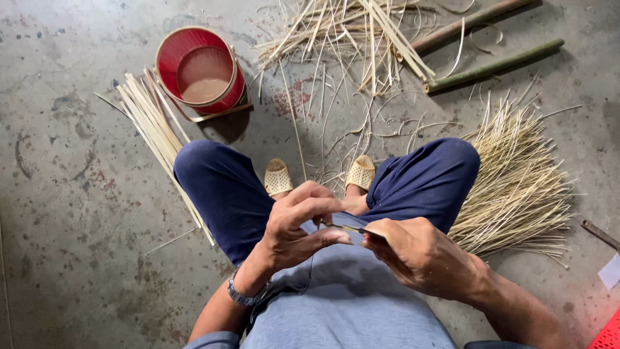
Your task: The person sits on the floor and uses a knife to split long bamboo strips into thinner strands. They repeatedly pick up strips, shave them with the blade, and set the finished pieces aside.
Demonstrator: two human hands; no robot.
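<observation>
Your left hand (300, 223) and right hand (413, 255) meet at frame centre, above your lap. Both pinch a thin bamboo strip (345, 227) between thumb and fingertips; the right hand's fingers are curled shut around something dark and narrow, possibly a blade, too hidden to tell.

Risk, as I judge it: fingertips sit very close along the strip, so a slip could nick or splinter a finger; the strip is thin enough to snap if bent.

Room: knees box the work in left and right. Red round container (201, 70) upper left, flat splints (154, 129) beside it. Fine strip bundle (516, 181) at right, green bamboo poles (494, 64) upper right. Bare concrete floor (71, 213) at left.
</observation>
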